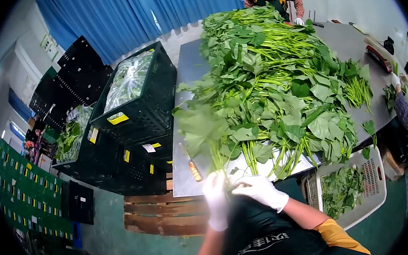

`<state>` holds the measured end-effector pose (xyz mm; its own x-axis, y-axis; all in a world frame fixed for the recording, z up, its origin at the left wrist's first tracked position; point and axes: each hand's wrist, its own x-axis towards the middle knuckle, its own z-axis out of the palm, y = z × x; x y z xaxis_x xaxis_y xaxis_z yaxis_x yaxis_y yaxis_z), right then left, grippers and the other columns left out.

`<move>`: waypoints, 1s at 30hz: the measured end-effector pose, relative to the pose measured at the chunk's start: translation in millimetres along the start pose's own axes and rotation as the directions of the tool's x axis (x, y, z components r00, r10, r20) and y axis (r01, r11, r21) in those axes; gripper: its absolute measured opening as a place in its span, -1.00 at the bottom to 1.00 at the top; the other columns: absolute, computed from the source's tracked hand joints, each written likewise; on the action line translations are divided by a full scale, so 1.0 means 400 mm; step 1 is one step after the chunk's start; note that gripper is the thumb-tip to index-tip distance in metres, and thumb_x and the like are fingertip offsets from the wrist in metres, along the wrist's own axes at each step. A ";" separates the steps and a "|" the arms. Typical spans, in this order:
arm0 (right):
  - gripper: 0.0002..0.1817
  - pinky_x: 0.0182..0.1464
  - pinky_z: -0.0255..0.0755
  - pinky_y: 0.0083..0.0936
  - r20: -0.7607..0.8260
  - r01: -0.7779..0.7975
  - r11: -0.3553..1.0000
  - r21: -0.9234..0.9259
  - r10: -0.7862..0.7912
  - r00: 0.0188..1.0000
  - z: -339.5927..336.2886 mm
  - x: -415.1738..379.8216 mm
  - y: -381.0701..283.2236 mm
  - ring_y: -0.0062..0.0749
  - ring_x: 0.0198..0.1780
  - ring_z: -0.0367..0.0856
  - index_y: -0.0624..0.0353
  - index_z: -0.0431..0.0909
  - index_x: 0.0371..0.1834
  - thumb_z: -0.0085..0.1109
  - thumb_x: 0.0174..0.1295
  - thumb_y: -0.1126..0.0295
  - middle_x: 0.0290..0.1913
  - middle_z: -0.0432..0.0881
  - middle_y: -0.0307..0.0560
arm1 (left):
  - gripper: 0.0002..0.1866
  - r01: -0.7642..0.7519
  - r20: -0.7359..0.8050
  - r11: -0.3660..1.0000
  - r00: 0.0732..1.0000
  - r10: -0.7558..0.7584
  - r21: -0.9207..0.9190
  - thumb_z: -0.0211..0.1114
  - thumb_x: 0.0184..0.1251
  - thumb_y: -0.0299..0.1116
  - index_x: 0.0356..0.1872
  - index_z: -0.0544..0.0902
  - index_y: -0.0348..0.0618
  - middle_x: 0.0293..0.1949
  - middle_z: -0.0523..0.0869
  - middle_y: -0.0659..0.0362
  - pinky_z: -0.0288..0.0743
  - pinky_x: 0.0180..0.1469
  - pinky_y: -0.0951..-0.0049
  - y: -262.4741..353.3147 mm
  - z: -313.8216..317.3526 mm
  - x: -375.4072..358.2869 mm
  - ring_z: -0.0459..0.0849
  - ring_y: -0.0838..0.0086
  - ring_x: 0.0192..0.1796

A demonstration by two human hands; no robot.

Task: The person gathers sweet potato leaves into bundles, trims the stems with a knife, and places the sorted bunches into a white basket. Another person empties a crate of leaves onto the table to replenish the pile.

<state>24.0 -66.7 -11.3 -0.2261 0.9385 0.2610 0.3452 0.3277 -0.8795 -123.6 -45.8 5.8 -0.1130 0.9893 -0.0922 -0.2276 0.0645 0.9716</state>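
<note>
Greens in hand: a small leafy bunch is held near the edge of the table, leaves towards 11 o'clock; all directions are taken from the left hand.
Left grip: the lower stems appear to be wrapped by the gloved fingers, with no gap made out.
Right grip: the right hand is placed at 3 o'clock, fingers partly curled towards the lower stems; whether any stem is pinched cannot be told.
Pile: a large heap of greens is spread at 1 o'clock, stems and leaves overlapping.
Knife: a wooden-handled knife is laid between 10 and 11 o'clock, touched by neither hand.
Basket: a white basket, part filled with loose leaves, is set farther out at 3 o'clock.
Crates: dark crates are stacked beyond the knife, one loaded with a clear bag of greens.
Stem care: the stalks would best be gathered low, ends level, and held snugly but lightly; crushed stalks and torn leaves seem the likeliest faults. Stray leaves could be picked off by the right hand while the bunch is steadied by the left.
Blur: the bunch and left hand are smeared, so single stems cannot be counted, and their ends are hidden.
Cropped: a co-worker near 1 o'clock is cut by the top edge, and another person, between 2 and 3 o'clock, by the dark right rim.
</note>
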 end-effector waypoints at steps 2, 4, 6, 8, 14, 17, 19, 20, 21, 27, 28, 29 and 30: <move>-0.76 -0.34 0.41 -0.60 -0.058 0.083 0.990 -0.116 -0.090 0.994 0.031 0.014 -0.005 -0.56 -0.45 0.53 0.22 0.67 -0.23 0.30 0.14 0.27 -0.48 0.62 -0.14 | -0.87 -0.221 0.083 0.958 0.974 0.209 0.180 0.16 0.32 -0.43 -0.33 0.58 -0.30 -0.45 0.55 0.27 0.34 -0.35 0.56 -0.006 0.004 -0.011 0.46 0.64 -0.38; -0.79 -0.38 0.39 -0.58 -0.079 -0.078 0.997 0.030 0.080 0.994 0.037 0.000 -0.005 -0.56 -0.47 0.52 0.26 0.66 -0.34 0.30 0.13 0.30 -0.48 0.61 -0.17 | -0.86 -0.163 0.063 0.974 0.986 0.155 0.157 0.16 0.33 -0.42 -0.32 0.59 -0.31 -0.43 0.57 0.26 0.34 -0.30 0.62 -0.003 0.012 -0.018 0.49 0.64 -0.36; -0.81 -0.38 0.39 -0.58 -0.105 -0.277 0.889 0.364 0.335 0.936 0.016 -0.038 0.023 -0.57 -0.50 0.50 0.29 0.66 -0.40 0.28 0.13 0.35 -0.52 0.59 -0.19 | -0.86 -0.294 0.164 0.915 0.952 0.257 0.276 0.14 0.34 -0.43 -0.31 0.59 -0.32 -0.43 0.58 0.26 0.37 -0.28 0.57 -0.011 0.003 -0.023 0.52 0.60 -0.34; -0.77 -0.38 0.39 -0.61 -0.421 -0.135 0.990 -0.042 0.105 0.901 -0.066 -0.090 -0.006 -0.57 -0.48 0.55 0.29 0.65 -0.52 0.20 0.18 0.36 -0.56 0.61 -0.19 | -0.84 -0.650 0.342 0.544 0.752 0.564 0.531 0.12 0.35 -0.43 -0.30 0.59 -0.32 -0.43 0.58 0.24 0.39 -0.26 0.51 -0.049 -0.044 0.007 0.54 0.55 -0.33; -0.57 -0.20 0.51 -0.54 -0.637 0.197 0.629 0.752 0.616 0.463 -0.257 -0.175 0.039 -0.56 -0.29 0.53 0.29 0.44 0.10 -0.05 0.38 0.14 -0.23 0.61 -0.15 | -0.83 -0.256 -0.255 0.966 0.933 0.253 0.025 0.10 0.36 -0.40 -0.12 0.55 -0.23 -0.45 0.42 0.36 0.25 -0.26 0.64 0.032 -0.126 0.069 0.36 0.70 -0.38; -0.58 -0.24 0.53 -0.48 -0.294 -0.359 0.823 0.440 0.509 0.809 -0.122 -0.138 0.050 -0.45 -0.37 0.62 0.25 0.55 0.01 0.03 0.33 0.11 -0.26 0.66 -0.12 | -0.79 -0.065 -0.076 0.939 0.996 0.042 -0.339 0.12 0.34 -0.44 -0.06 0.51 -0.29 -0.41 0.46 0.28 0.29 -0.27 0.61 0.012 -0.121 0.068 0.39 0.62 -0.39; -0.59 -0.30 0.50 -0.46 -0.153 -0.223 0.975 -0.024 0.217 0.964 0.008 -0.094 0.080 -0.34 -0.41 0.65 0.26 0.62 -0.14 0.10 0.28 0.09 -0.30 0.69 -0.05 | -0.83 -0.047 -0.028 0.953 0.999 0.041 -0.299 0.15 0.33 -0.47 -0.11 0.51 -0.26 -0.43 0.47 0.28 0.31 -0.30 0.62 -0.025 -0.123 0.066 0.41 0.62 -0.41; -0.61 -0.36 0.48 -0.46 -0.088 -0.016 0.936 -0.352 -0.016 0.996 0.065 -0.066 0.095 -0.29 -0.43 0.64 0.26 0.65 -0.26 0.10 0.28 0.09 -0.38 0.68 -0.03 | -0.83 -0.047 -0.031 0.954 0.999 0.039 -0.297 0.15 0.33 -0.47 -0.11 0.51 -0.26 -0.43 0.47 0.28 0.31 -0.30 0.62 -0.026 -0.119 0.059 0.41 0.62 -0.41; -0.63 -0.41 0.46 -0.42 0.047 0.008 0.870 -0.492 0.017 0.999 0.113 -0.032 0.104 -0.23 -0.48 0.61 0.26 0.63 -0.35 0.11 0.25 0.11 -0.45 0.65 0.01 | -0.82 -0.114 -0.093 0.974 0.991 0.098 -0.194 0.14 0.31 -0.47 -0.11 0.52 -0.28 -0.42 0.49 0.28 0.30 -0.30 0.64 -0.024 -0.113 0.053 0.42 0.65 -0.40; -0.64 -0.47 0.42 -0.27 0.002 0.067 0.760 -0.647 -0.086 0.996 0.214 0.022 0.177 -0.07 -0.60 0.54 0.22 0.54 -0.60 0.08 0.18 0.16 -0.60 0.55 0.09 | -0.80 -0.046 -0.131 0.996 0.991 0.035 -0.078 0.18 0.29 -0.52 -0.09 0.56 -0.32 -0.36 0.67 0.17 0.28 -0.46 0.72 -0.016 -0.123 0.058 0.45 0.70 -0.50; -0.66 -0.48 0.41 -0.27 -0.035 0.006 0.837 -0.547 -0.030 0.999 0.200 0.017 0.179 -0.07 -0.61 0.54 0.22 0.55 -0.61 0.08 0.16 0.19 -0.61 0.55 0.09 | -0.80 -0.046 -0.129 0.996 0.991 0.035 -0.077 0.18 0.29 -0.52 -0.09 0.56 -0.32 -0.36 0.67 0.17 0.28 -0.46 0.72 -0.026 -0.124 0.064 0.45 0.70 -0.50; -0.68 -0.48 0.41 -0.36 -0.076 -0.067 0.861 -0.504 0.033 0.997 0.183 0.012 0.178 -0.19 -0.59 0.56 0.23 0.56 -0.58 0.13 0.16 0.19 -0.61 0.55 0.02 | -0.81 0.041 -0.103 0.999 0.994 -0.045 -0.035 0.21 0.28 -0.49 -0.12 0.59 -0.33 -0.39 0.67 0.17 0.28 -0.49 0.71 -0.037 -0.122 0.074 0.45 0.70 -0.52; -0.68 -0.48 0.41 -0.36 -0.083 -0.068 0.859 -0.508 0.030 0.996 0.159 0.007 0.158 -0.19 -0.59 0.56 0.23 0.56 -0.58 0.13 0.16 0.19 -0.61 0.55 0.02 | -0.80 0.126 -0.078 0.992 0.989 -0.125 0.009 0.23 0.26 -0.46 -0.15 0.62 -0.34 -0.41 0.68 0.18 0.27 -0.51 0.70 -0.043 -0.116 0.083 0.44 0.70 -0.55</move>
<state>-12.7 -50.3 -91.6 -0.1394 0.9537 0.2665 0.7743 0.2727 -0.5711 -168.4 -20.2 -24.0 -0.1587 0.9604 -0.2291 -0.2310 0.1895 0.9543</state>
